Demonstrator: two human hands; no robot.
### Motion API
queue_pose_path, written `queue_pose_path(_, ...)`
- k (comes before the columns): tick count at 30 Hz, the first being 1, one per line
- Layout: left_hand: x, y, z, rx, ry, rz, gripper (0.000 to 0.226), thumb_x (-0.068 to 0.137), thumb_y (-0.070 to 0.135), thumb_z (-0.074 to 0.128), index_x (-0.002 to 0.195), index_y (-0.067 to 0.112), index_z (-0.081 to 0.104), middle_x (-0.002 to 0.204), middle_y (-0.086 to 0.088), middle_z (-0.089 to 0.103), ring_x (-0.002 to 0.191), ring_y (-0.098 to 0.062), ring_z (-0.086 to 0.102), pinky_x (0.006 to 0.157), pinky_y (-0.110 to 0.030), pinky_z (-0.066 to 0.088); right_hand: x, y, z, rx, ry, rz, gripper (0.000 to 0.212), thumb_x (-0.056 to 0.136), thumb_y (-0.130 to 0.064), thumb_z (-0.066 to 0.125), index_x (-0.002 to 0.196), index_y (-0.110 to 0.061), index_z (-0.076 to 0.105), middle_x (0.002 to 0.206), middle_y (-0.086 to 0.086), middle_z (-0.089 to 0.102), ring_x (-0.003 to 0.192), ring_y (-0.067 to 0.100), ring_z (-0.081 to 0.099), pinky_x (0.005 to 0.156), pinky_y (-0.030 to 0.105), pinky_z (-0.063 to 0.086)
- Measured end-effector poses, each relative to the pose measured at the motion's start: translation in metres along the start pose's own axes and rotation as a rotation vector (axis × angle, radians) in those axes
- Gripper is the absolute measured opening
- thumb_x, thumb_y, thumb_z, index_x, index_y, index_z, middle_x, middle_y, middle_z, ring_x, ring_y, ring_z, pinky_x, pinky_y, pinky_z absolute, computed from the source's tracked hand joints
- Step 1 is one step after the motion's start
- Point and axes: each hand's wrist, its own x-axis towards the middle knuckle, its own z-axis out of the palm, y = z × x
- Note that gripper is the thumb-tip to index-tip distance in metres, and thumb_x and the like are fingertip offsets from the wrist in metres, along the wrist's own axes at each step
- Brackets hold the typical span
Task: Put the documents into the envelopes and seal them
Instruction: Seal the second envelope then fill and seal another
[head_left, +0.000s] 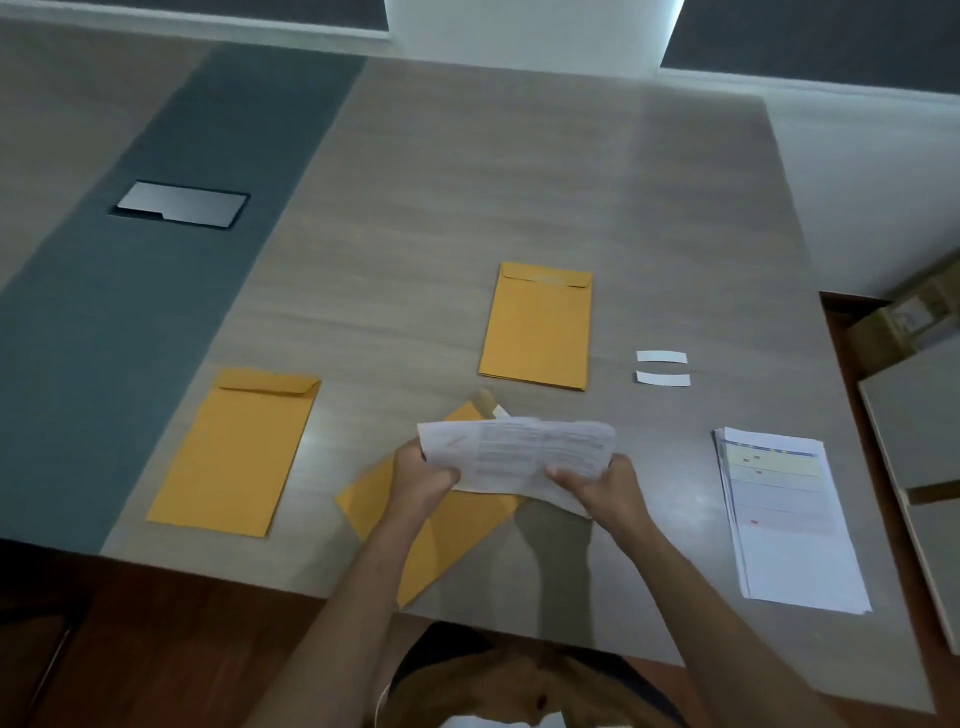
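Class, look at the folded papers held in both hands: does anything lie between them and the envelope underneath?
Nothing visible does. The folded papers, held by left hand and right hand, hang directly above the envelope, its flap end open.

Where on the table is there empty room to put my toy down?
The far half of the table, beyond the far envelope, is bare. There is also room between the left envelope and the far envelope. It is crowded near the front: both hands hold folded papers over an envelope, with the paper stack at right.
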Motion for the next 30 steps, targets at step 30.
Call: queue_pose_path(30,0.032,0.016,0.034,1.245,-0.226,0.413,0.109,0.049,0.046,0.092,0.138,0.033,0.031,0.140,-0.006,0.028,0.128,-0.025,0.035,0.101,-0.037,0.040,0.073,-0.021,-0.084,-0.398,-0.181,0.075,0.037,0.070,-0.017,0.084,0.104,-0.010,0.073,0.102,0.004,0.074,0.088,0.020,0.071,0.080,0.037,0.058)
